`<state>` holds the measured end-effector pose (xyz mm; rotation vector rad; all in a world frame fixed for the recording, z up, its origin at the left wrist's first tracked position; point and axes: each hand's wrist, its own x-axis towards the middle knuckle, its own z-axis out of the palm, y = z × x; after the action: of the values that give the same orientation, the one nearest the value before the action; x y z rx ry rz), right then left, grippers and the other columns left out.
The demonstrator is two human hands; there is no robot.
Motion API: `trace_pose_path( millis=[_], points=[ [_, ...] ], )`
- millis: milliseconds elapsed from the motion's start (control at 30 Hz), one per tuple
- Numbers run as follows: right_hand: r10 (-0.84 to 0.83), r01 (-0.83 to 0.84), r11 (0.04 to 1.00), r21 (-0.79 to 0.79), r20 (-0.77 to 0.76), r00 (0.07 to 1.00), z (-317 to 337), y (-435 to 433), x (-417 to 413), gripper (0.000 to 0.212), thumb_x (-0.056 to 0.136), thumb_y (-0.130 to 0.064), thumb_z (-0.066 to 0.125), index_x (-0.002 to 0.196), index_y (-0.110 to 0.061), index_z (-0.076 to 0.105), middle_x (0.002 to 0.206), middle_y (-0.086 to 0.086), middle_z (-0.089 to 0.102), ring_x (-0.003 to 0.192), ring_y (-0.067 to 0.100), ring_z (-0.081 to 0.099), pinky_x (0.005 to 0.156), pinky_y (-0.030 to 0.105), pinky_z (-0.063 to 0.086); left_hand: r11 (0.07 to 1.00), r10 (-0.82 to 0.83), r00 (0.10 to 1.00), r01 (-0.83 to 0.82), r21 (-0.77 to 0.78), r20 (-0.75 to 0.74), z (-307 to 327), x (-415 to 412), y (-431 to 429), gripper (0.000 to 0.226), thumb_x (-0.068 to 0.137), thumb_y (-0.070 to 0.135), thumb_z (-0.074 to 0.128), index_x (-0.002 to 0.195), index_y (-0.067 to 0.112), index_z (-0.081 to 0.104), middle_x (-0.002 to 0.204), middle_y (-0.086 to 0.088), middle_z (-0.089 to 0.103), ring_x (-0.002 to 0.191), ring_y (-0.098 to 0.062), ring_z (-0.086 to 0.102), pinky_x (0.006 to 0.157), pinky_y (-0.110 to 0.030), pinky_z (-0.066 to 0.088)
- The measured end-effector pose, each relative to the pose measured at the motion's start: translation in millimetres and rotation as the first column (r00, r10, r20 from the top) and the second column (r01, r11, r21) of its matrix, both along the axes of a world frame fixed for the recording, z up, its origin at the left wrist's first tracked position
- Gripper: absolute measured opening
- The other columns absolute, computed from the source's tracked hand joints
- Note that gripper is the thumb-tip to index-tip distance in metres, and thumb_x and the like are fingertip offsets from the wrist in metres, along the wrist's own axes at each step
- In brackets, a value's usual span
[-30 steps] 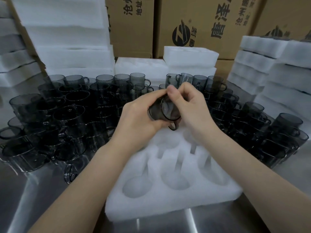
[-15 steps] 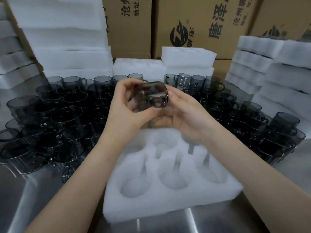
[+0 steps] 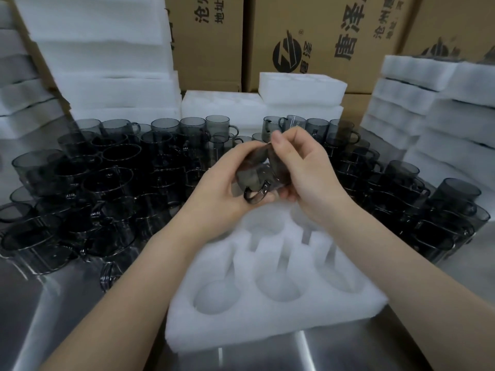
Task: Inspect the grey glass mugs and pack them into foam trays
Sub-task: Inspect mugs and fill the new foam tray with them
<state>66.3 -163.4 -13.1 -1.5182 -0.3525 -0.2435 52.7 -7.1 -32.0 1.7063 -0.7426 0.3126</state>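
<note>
A grey glass mug (image 3: 258,180) is held between both hands above the far end of a white foam tray (image 3: 270,311), its handle pointing down toward me. My left hand (image 3: 227,186) grips it from the left with curled fingers. My right hand (image 3: 300,172) grips it from the right, thumb over the top. The tray's round pockets hold no mugs. Many more grey mugs (image 3: 107,178) stand crowded on the steel table to the left, and others (image 3: 396,194) to the right and behind.
Stacks of white foam trays rise at the left (image 3: 101,62), the back centre (image 3: 300,84) and the right (image 3: 439,108). Printed cardboard boxes (image 3: 308,36) form the back wall. The steel table (image 3: 321,354) shows bare metal near me.
The mug was raised and turned on its side half a second ago; now both hands have lowered it and rotated it so the handle hangs down.
</note>
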Motion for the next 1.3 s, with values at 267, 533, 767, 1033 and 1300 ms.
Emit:
trace_pose_path(
  millis=[267, 533, 767, 1033, 1300],
  points=[
    [0.413, -0.369, 0.881, 0.298, -0.101, 0.905, 2, -1, 1, 0.029, 0.092, -0.015, 0.052, 0.119, -0.011, 0.061, 0.084, 0.010, 0.058, 0.052, 0.011, 0.048, 0.047, 0.019, 0.038, 0.982, 0.008, 0.996, -0.023, -0.187, -0.085, 1, 1, -1, 0.053, 0.076, 0.010, 0.070, 0.123, 0.019, 0.048, 0.112, 0.008, 0.062, 0.103, 0.002, 0.061, 0.088, -0.017, 0.046],
    [0.294, -0.274, 0.948, 0.164, -0.114, 0.949, 1, 2, -1, 0.038, 0.087, -0.037, 0.056, 0.118, -0.017, 0.064, 0.095, 0.003, 0.069, 0.071, 0.018, 0.062, 0.058, 0.030, 0.049, 0.961, 0.241, 0.968, -0.248, -0.123, -0.072, 5, 0, 4, 0.065, 0.056, 0.028, 0.085, 0.100, 0.047, 0.040, 0.100, 0.003, 0.062, 0.088, -0.012, 0.069, 0.082, -0.035, 0.056],
    [0.285, -0.275, 0.950, -0.147, 0.057, 0.957, 2, -2, -11, 0.045, 0.088, -0.027, 0.056, 0.133, -0.029, 0.050, 0.135, 0.002, 0.054, 0.122, 0.010, 0.057, 0.098, 0.031, 0.050, 0.895, 0.419, 0.907, -0.420, 0.150, 0.041, 26, -13, 20, 0.059, 0.061, 0.029, 0.091, 0.111, 0.043, 0.062, 0.105, 0.008, 0.050, 0.081, 0.015, 0.050, 0.075, 0.000, 0.036],
    [0.416, -0.393, 0.849, -0.353, -0.012, 0.909, 8, -2, -17, 0.062, 0.078, -0.015, 0.071, 0.133, -0.033, 0.050, 0.126, 0.009, 0.060, 0.112, 0.021, 0.059, 0.099, 0.041, 0.051, 0.907, 0.368, 0.922, -0.327, 0.266, -0.118, 39, -33, 42, 0.067, 0.056, 0.029, 0.092, 0.111, 0.041, 0.056, 0.106, 0.018, 0.066, 0.073, 0.004, 0.058, 0.068, -0.013, 0.045],
    [0.402, -0.378, 0.799, -0.467, -0.051, 0.914, 15, 5, -16, 0.031, 0.090, -0.001, 0.064, 0.104, -0.027, 0.073, 0.108, 0.002, 0.072, 0.083, 0.014, 0.067, 0.076, 0.031, 0.058, 0.978, 0.207, 0.931, -0.199, 0.058, -0.302, 25, -41, 68, 0.054, 0.072, -0.019, 0.071, 0.109, 0.020, 0.064, 0.112, -0.001, 0.070, 0.104, -0.011, 0.068, 0.085, -0.019, 0.054]
  ],
)
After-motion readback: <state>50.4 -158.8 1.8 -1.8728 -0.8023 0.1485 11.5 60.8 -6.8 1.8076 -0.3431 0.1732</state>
